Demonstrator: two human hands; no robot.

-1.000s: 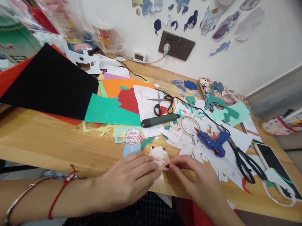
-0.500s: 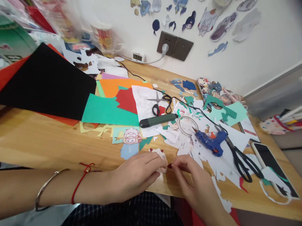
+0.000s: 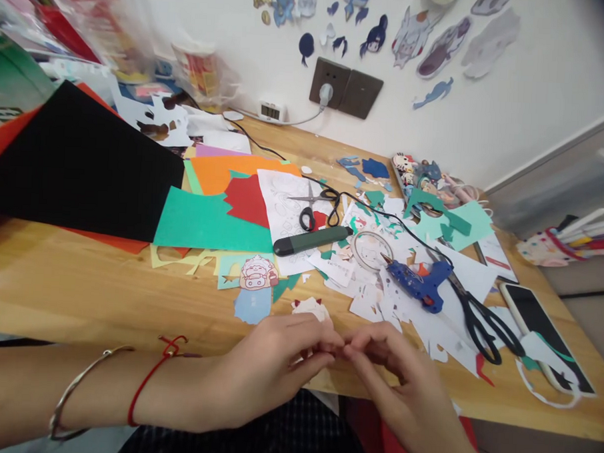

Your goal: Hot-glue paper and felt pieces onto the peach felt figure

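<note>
At the table's front edge my two hands meet, fingertips touching. My left hand [image 3: 286, 366] is closed in a pinch, thumb against fingers; what lies in the pinch is hidden. A cream paper cutout [image 3: 310, 308] with small dark red horn-like tips shows just behind and partly under its fingers. My right hand [image 3: 400, 384] is closed too, thumb and forefinger pressed together at the left fingertips. The small dark red piece seen there a moment before is now covered by the fingers. Beyond lies a printed cartoon figure [image 3: 258, 274] on light blue paper [image 3: 253, 306].
A dark green cutter [image 3: 311, 241], small scissors [image 3: 308, 217], a tape ring [image 3: 373, 251], a blue glue gun [image 3: 419, 285] and large black scissors [image 3: 482, 324] lie among paper scraps. A phone [image 3: 547, 337] is at the right; coloured sheets and a black sheet [image 3: 89, 164] are at the left.
My left fingers have moved right and met my right fingertips. The dark red piece in my right pinch has gone out of sight; more of the cutout's top shows.
</note>
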